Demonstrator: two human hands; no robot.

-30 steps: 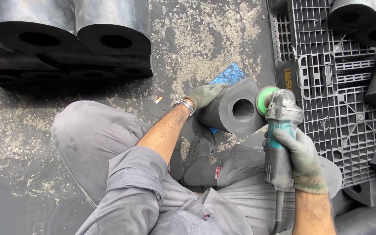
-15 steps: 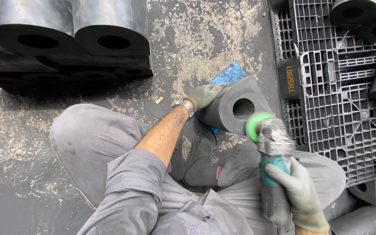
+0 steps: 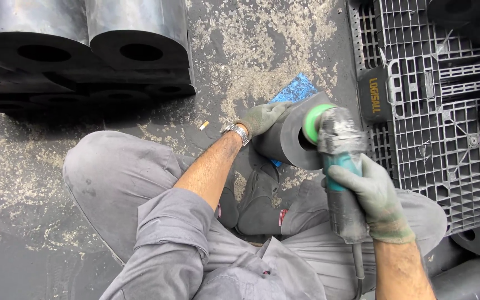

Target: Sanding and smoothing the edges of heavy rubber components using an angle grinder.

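Floor: dark, rough, speckled with pale dust. Stack of black rubber cylinders far left, each with a round bore. Grey plastic pallet, open grid, right, more black pieces on it. Grey hollow cylinder lies on its side between my knees, over a blue pad. My left hand, gloved, grip clamped on its far side. My right hand wrapped tight round the teal angle grinder; green disc touching the cylinder's end face.
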